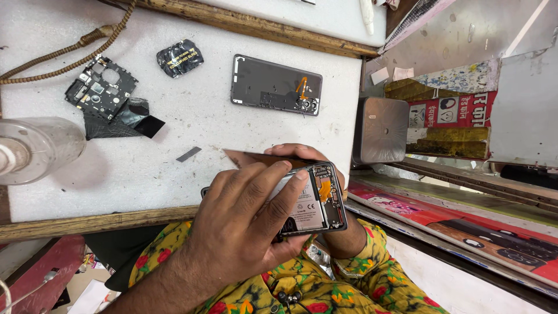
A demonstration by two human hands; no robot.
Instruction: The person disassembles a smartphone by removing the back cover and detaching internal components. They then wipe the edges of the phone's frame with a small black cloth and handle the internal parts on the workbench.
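An opened phone [317,200], its battery and orange flex cable exposed, is held above my lap at the table's front edge. My left hand [247,218] lies over it from the lower left, fingertips pressed on the battery. My right hand [299,152] cups the phone from behind and underneath; only its fingers and its wrist show. A thin dark reddish card [250,157] sticks out to the left along the phone's top edge, between the two hands. Which hand pinches the card I cannot tell.
On the white table [192,122] lie a grey phone back housing [273,84], a black inner frame [102,87], crumpled black foil [180,57], black film [125,119] and a small grey strip [189,154]. A clear bottle [38,148] stands at the left; a metal box [381,129] at the right.
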